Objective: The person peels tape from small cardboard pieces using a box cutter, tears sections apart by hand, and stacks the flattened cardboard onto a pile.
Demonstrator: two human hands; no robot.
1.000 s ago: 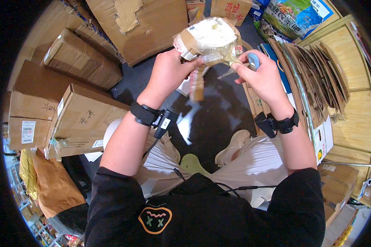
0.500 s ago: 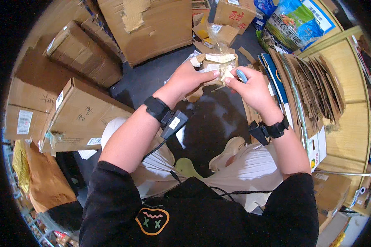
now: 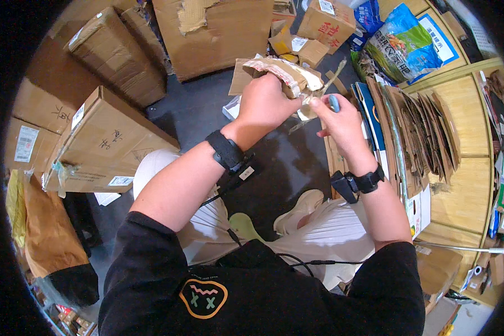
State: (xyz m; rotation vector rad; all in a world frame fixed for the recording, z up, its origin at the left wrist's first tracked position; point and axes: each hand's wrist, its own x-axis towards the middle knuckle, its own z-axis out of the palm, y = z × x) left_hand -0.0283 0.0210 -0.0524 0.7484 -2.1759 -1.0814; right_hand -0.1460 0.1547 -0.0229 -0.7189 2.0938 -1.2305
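Observation:
A torn, crumpled cardboard box [image 3: 288,71] is held up over the dark floor, its ragged edges showing white and brown layers. My left hand [image 3: 266,101] is closed on its near side, the fingertips hidden behind the cardboard. Close to the box's right end, my right hand [image 3: 341,120] pinches a torn strip of clear tape [image 3: 305,112] between thumb and forefinger. A small blue object [image 3: 334,103] sticks up out of the same hand; its lower part is hidden, so I cannot tell its kind.
Large cardboard boxes [image 3: 218,39] stand ahead and to the left. On the right, a row of flattened cardboard [image 3: 414,123] leans by a wooden cabinet [image 3: 459,196]. Small boxes [image 3: 325,25] and a printed plastic bag [image 3: 400,47] are at the far right. A white piece [image 3: 231,108] lies beside my left hand.
My left hand has turned and lifted the cardboard box, tilting it up. My right hand has moved slightly right and nearer, drawing tape out from the box. The whole view has shifted a little.

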